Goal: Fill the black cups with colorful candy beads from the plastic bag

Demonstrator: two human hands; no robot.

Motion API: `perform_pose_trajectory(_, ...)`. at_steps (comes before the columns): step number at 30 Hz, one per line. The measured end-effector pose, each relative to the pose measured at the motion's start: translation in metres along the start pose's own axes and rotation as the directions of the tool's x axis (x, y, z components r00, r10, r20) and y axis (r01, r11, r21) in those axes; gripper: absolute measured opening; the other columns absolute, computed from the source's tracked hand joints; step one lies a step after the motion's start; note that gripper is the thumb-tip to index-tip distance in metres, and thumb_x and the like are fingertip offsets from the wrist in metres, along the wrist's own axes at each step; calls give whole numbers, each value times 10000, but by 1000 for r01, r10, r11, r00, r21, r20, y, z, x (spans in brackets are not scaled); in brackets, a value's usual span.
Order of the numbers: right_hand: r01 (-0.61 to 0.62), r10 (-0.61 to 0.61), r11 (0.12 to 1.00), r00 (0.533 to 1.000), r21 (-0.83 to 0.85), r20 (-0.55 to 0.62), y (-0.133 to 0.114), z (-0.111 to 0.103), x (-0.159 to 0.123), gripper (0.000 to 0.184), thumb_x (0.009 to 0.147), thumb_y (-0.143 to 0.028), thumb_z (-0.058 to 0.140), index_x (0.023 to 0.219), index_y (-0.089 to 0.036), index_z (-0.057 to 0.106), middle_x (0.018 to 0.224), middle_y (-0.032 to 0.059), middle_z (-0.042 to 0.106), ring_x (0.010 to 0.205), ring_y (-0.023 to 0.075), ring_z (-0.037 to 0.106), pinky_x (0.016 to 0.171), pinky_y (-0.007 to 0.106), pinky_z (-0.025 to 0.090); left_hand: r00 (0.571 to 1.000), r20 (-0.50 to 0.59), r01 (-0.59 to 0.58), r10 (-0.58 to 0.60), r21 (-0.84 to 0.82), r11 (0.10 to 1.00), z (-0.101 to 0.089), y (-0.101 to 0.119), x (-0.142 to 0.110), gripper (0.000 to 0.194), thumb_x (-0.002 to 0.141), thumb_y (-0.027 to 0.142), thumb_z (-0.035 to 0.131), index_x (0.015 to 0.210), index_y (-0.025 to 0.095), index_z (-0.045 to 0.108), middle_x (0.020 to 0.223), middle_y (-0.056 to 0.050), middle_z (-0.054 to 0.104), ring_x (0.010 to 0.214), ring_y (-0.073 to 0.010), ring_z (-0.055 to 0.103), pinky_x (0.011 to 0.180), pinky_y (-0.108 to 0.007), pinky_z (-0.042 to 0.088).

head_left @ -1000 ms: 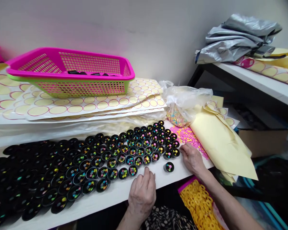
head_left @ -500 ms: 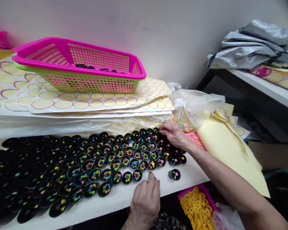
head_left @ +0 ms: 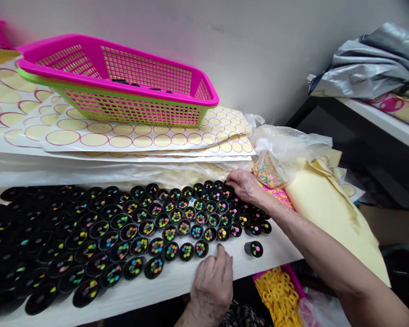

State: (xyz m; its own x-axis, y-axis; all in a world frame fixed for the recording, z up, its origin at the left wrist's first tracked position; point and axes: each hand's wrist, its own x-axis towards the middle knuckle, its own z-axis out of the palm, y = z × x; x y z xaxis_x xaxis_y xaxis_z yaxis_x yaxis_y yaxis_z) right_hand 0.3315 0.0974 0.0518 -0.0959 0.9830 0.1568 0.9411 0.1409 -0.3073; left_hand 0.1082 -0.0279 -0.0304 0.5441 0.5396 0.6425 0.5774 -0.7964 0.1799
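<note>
Many small round black cups (head_left: 201, 249), with coloured beads in them, stand in crowded rows along the table. My right hand (head_left: 243, 186) reaches to the far right rows. Its fingertips are pinched together beside the rearmost cups, and I cannot make out what is between them. At the table's front edge lies my left hand (head_left: 211, 284), seen from its back. Its index finger stretches forward and the others bend loosely, with nothing visible in it. A single black cup (head_left: 254, 249) stands apart, to the right of my left hand.
A pink basket (head_left: 204, 93) nested in a green one sits on sheets of round stickers (head_left: 119, 141) at the back. Clear bags (head_left: 286, 143) of small coloured pieces and yellow paper (head_left: 341, 227) lie right. Yellow rings (head_left: 277, 293) fill a bin below the table edge.
The camera view has shifted slightly, so the cups and basket appear moved. My right hand stays pinched at the far cups. My left index finger looks a little straighter.
</note>
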Motion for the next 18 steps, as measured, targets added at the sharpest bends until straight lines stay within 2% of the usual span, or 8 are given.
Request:
perform_pose_trajectory(5, -12, 12, 1000, 1000, 10, 9, -3, -3, -1, 154, 798, -129, 516, 722, -169, 645, 731, 42, 610, 729, 158, 527, 692, 263, 375, 1000, -13, -13, 13, -1, 1000, -2, 0, 2, 234, 718, 138, 663, 946, 94, 631, 1037, -150, 653, 650, -163, 503, 592, -318, 383)
perform_pose_trajectory(10, 50, -50, 999, 999, 12, 4, -1, -3, -3, 222, 812, -103, 450, 720, -172, 641, 727, 45, 587, 762, 166, 496, 698, 271, 362, 999, -27, -27, 27, -7, 1000, -3, 0, 5, 236, 725, 118, 646, 957, 87, 627, 1023, -159, 654, 649, -166, 510, 589, -315, 391)
perform_pose_trajectory(18, 56, -54, 998, 997, -31, 55, -1, -2, 1, 198, 806, -83, 467, 711, -165, 621, 720, 47, 567, 735, 165, 462, 674, 267, 325, 999, -16, -35, 35, 21, 999, -5, 0, 8, 218, 733, 138, 641, 944, 84, 631, 1016, -166, 656, 641, -169, 501, 582, -320, 390)
